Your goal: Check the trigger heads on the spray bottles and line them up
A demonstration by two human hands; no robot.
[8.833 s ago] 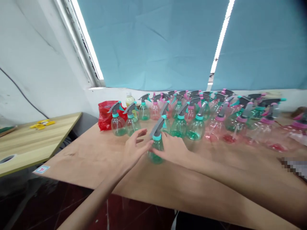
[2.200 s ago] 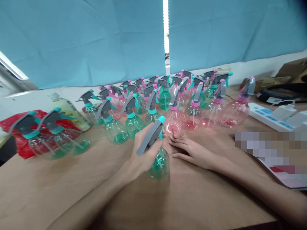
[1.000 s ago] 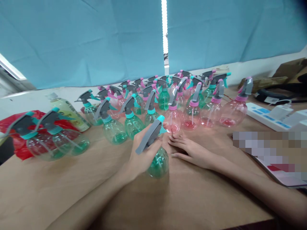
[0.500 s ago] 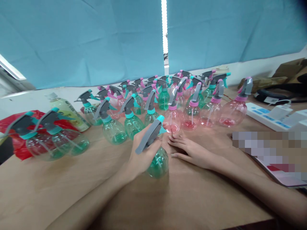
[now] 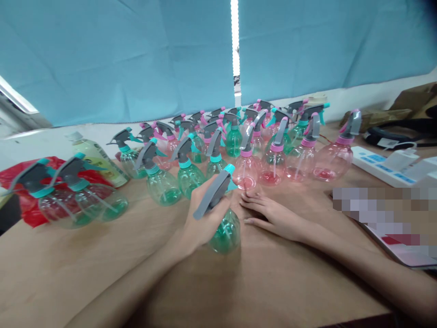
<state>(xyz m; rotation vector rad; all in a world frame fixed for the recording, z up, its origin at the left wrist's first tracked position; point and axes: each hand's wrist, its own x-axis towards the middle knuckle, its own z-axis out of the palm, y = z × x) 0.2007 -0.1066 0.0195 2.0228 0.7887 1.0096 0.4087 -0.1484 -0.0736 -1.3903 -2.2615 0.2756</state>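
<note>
My left hand [image 5: 200, 222] is wrapped round the neck of a green spray bottle [image 5: 223, 230] with a grey trigger head [image 5: 213, 193] and a teal collar. The bottle stands on the brown table [image 5: 102, 269], tilted a little. Beside the bottle on its right, my right hand [image 5: 273, 216] lies flat on the table with its fingers stretched out, holding nothing. Its fingertips point at the bottle's base.
Several green spray bottles [image 5: 160, 182] and pink spray bottles [image 5: 307, 155] stand in rows behind my hands. Two more green spray bottles [image 5: 82, 200] stand at the left before a red bag [image 5: 20, 182]. A pale bottle [image 5: 94, 159], a white power strip [image 5: 385, 166] and papers [image 5: 406, 250] are nearby.
Almost nothing differs over the last second. About nine seconds ago both hands were at the bottle; now only the left grips it and the right rests flat.
</note>
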